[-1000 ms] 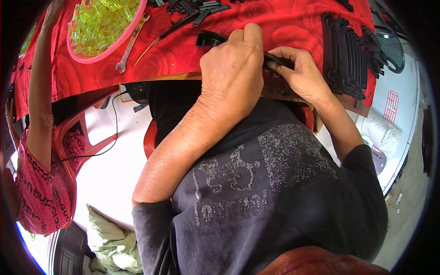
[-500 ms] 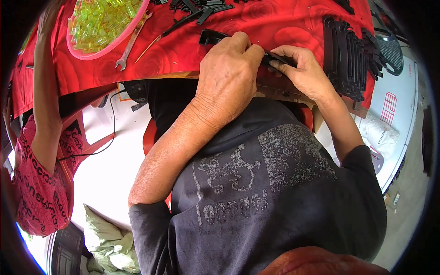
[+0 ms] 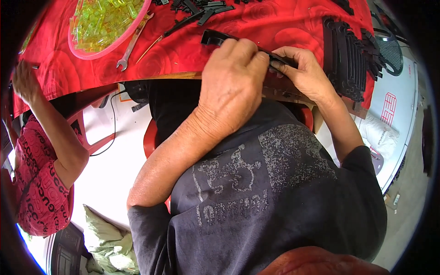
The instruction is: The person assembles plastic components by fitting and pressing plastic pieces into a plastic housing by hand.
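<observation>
A long black plastic piece (image 3: 215, 37) with a hooked, hollow end lies slantwise at the table's front edge. My left hand (image 3: 233, 82) is closed over its middle, knuckles up, and hides much of it. At the piece's right part, my right hand (image 3: 300, 68) pinches it between thumb and fingers, close to the left fingertips. Whether a second small part is between the fingers I cannot tell. Right of my right hand, several similar long black pieces (image 3: 343, 59) lie side by side in a row.
A pink-rimmed basin (image 3: 87, 57) of yellow-green clear plastic pieces (image 3: 103, 27) stands at the left, beside a wrench (image 3: 130, 43) and a thin stick (image 3: 150, 49). Loose black parts (image 3: 201, 10) lie at the back on the red tablecloth (image 3: 174, 59). A co-worker's arm (image 3: 57, 126) is at far left.
My left hand has shifted slightly down and right along the black piece; my right hand has hardly moved. The co-worker's arm has drawn back from the table's far side toward its edge.
</observation>
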A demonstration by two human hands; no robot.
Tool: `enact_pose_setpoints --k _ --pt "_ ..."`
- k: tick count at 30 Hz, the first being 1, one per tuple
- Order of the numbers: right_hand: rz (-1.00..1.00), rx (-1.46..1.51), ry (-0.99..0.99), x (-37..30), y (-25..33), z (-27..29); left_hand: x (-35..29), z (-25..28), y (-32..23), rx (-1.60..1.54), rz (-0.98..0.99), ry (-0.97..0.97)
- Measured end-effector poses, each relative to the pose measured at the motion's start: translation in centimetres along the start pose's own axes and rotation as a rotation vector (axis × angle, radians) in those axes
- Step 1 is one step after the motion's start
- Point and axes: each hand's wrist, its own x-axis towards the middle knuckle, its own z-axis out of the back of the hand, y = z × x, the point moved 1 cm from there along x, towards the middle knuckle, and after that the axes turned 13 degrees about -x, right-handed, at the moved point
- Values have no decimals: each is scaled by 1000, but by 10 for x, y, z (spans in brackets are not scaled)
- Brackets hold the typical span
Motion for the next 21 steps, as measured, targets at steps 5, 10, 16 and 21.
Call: enact_pose_setpoints --k 5,10,16,21 --pt "7 74 -15 -1 -1 -2 -7 -11 -13 -31 -58 134" --pt "63 13 -5 -2 -3 0 -5 -12 -15 82 -56 207" --pt "35 48 6 -2 -5 -1 -7 -17 -16 92 -42 287" --pt "21 96 11 -4 -7 -3 -11 -25 -20 156 -4 299"
